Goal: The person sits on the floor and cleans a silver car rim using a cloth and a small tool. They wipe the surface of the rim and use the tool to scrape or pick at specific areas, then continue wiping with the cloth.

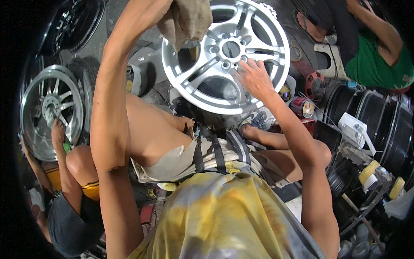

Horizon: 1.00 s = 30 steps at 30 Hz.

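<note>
A silver car wheel rim (196, 88) with paired spokes lies in front of me, its round hub hole facing up. My right hand (255, 78) rests on the spokes beside the hub, fingers spread and bent, gripping nothing. Stretched far forward, my left arm reaches the top edge of the picture. There a crumpled grey-brown cloth (189, 21) hangs from my left hand (161, 5) over the rim's far left side. The cloth and the picture's edge hide most of that hand's fingers.
Left, a co-worker's hand (57, 129) touches another silver wheel rim (26, 108). A person in a green shirt (379, 64) sits far right. Dark rims (371, 103), a white box-shaped device (352, 129), a red-labelled can (302, 107) and a tape roll (296, 53) lie rightward.
</note>
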{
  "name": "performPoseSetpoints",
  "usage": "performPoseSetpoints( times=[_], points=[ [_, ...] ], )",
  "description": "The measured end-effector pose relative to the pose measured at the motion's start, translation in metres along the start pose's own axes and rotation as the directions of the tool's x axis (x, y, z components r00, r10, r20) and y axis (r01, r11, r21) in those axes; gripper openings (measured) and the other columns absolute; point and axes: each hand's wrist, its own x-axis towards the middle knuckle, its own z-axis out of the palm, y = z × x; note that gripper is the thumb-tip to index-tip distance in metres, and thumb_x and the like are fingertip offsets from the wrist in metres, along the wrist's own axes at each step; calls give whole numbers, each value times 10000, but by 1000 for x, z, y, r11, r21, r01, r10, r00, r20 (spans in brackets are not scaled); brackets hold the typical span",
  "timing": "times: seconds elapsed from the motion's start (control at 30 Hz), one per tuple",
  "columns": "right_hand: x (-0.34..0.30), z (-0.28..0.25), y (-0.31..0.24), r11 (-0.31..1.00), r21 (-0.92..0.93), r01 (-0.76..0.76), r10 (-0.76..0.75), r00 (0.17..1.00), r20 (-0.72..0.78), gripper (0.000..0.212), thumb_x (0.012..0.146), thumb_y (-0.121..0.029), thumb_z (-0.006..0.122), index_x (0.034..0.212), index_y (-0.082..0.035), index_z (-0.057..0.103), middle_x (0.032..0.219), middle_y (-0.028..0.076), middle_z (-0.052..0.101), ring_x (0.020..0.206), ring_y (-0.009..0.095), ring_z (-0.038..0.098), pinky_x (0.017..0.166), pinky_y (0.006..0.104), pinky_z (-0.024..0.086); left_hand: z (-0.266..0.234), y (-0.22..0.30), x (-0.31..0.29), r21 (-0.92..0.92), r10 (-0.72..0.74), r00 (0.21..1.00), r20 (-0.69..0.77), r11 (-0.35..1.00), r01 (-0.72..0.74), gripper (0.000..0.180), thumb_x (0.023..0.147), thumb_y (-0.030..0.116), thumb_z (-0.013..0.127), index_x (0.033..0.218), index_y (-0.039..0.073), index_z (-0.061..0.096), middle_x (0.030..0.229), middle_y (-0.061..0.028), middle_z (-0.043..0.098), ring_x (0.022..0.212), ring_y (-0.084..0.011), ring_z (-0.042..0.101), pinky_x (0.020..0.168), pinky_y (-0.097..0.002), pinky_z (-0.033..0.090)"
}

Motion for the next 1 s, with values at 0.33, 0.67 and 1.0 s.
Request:
performPoseSetpoints(
  times=[0.33,0.67,1.0],
  points=[
    [12,11,20,987,27,158,-160,982,97,253,1006,-305,583,1088,-132,747,1231,45,566,1176,240,500,919,411,412,-29,-35,-3,66,-42,999,-12,997,43,468,1046,352,471,1002,-52,702,808,-144,724,762,-185,654,683,-375,512],
    [-3,16,-30,897,283,-339,359,933,-19,276,980,-280,593,1053,-71,758,1142,114,573,1072,278,534,866,454,395,-33,-25,-2,14,-79,997,11,997,79,462,1031,343,470,987,-50,709,807,-128,727,764,-193,673,689,-372,525],
    [-12,6,-37,864,320,-390,405,914,20,273,977,-288,596,1043,-86,767,1104,113,572,1064,306,513,847,482,384,-27,-39,4,44,-94,996,-13,995,94,490,1046,372,464,994,-49,712,809,-130,730,743,-192,672,662,-362,528]
  ],
)
